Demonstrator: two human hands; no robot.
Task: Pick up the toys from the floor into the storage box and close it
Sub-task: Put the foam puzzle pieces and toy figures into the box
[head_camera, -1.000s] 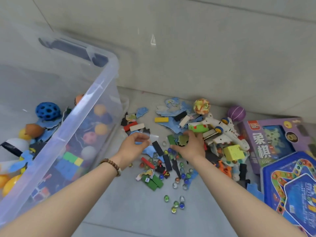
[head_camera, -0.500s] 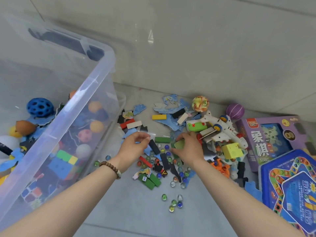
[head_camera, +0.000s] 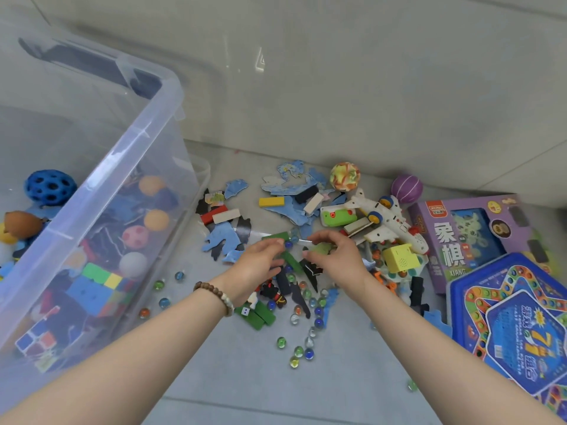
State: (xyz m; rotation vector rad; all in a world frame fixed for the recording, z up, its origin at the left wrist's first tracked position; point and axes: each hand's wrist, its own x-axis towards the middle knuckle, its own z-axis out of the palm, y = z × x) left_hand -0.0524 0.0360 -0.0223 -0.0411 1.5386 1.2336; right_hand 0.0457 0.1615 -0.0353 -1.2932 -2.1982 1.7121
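Observation:
A clear plastic storage box [head_camera: 122, 167] stands open on the left, holding balls, cubes and foam pieces. To its right a pile of toys lies on the floor: blocks, blue puzzle pieces [head_camera: 224, 240], a white toy plane [head_camera: 386, 222], a yellow cube [head_camera: 399, 259] and several marbles [head_camera: 294, 351]. Both hands are down in the middle of the pile. My left hand [head_camera: 257, 265] curls its fingers and thumb round the end of a green bar [head_camera: 293, 262]. My right hand [head_camera: 334, 256] pinches a small green piece [head_camera: 319, 248] between thumb and fingers.
A purple game box [head_camera: 469, 237] and a blue board game box [head_camera: 515, 320] lie at the right. A multicoloured ball [head_camera: 344, 176] and a purple ball [head_camera: 406, 188] rest against the grey wall. Loose marbles [head_camera: 159, 285] lie beside the box's wall.
Both hands have drawn closer together over the centre of the pile. The right hand still holds its green piece. The view has shifted slightly.

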